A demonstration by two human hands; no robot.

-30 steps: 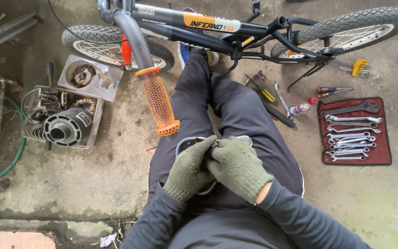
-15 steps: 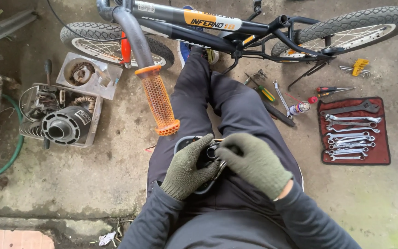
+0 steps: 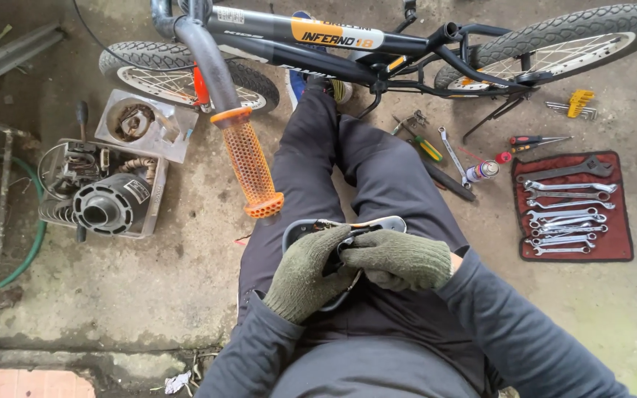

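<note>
Saddle [image 3: 348, 225] upside down on my lap, dark shell, rails up. Change since half second back: my right hand [image 3: 399, 259] shifted left, now lying across underside; left hand [image 3: 305, 276] stayed under rear. Means grip resettled on rail hardware, work there ongoing. Left fingers [image 3: 333, 259] wrapped round saddle edge; right fingers curled over middle, tips hidden. Bike [image 3: 377, 44] ahead, wrench roll [image 3: 573, 210] on floor, right.

An orange decal [image 3: 337, 35] with dark lettering runs along the black bicycle frame's top tube, and a small pale rectangular sticker [image 3: 231, 15] sits near the head tube. A white label [image 3: 136, 191] is stuck on the black engine part in the metal tray at left. The small spray can [image 3: 481, 172] beside the wrench roll carries a pale printed wrap under a red cap
</note>
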